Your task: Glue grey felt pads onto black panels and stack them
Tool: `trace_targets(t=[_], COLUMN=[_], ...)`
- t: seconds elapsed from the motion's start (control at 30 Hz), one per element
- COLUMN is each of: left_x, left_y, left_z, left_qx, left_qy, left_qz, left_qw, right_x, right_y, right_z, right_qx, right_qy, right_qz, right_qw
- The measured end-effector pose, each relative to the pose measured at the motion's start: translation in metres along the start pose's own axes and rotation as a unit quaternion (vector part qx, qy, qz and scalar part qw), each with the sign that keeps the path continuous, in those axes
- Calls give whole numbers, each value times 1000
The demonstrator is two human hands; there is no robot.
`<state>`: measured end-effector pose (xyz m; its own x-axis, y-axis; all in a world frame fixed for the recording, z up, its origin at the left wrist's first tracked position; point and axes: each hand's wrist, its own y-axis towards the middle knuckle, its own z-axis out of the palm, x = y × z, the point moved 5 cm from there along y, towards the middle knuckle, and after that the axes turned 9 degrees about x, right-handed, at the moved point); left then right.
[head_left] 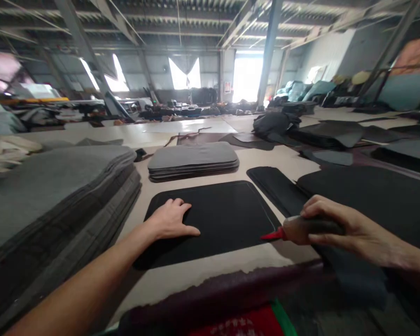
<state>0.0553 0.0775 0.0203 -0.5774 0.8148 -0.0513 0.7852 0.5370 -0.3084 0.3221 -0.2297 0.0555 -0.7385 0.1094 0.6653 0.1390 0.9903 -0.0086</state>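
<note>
A black rounded panel (220, 219) lies flat on the table, with a thin pale line running near its far and right edges. My left hand (173, 219) rests on its left part, fingers spread and thumb pointing right. In my right hand (339, 224) is a squeeze bottle (297, 229) with a red pointed nozzle, tipped on its side. The nozzle tip is at the panel's near right corner; whether it touches cannot be made out.
Behind the panel stands a stack of grey rounded pieces (194, 161). A tall pile of grey sheets (56, 196) rises at the left. Narrow black pieces (278, 189) and a large black sheet (371, 196) lie at the right. Dark scraps (276, 126) sit farther back.
</note>
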Motion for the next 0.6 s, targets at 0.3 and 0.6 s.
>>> trace_targets(t=[0.3, 0.6], left_x=[38, 50], left_y=[22, 31], left_z=[-25, -30], left_qx=[10, 44], left_qy=[-55, -94], left_qz=[0, 38], left_qw=[998, 994], right_x=[92, 166], right_y=[112, 189], right_z=[57, 122], right_qx=[126, 162], right_qy=[-46, -21], right_qz=[-286, -410], right_qw=[949, 897])
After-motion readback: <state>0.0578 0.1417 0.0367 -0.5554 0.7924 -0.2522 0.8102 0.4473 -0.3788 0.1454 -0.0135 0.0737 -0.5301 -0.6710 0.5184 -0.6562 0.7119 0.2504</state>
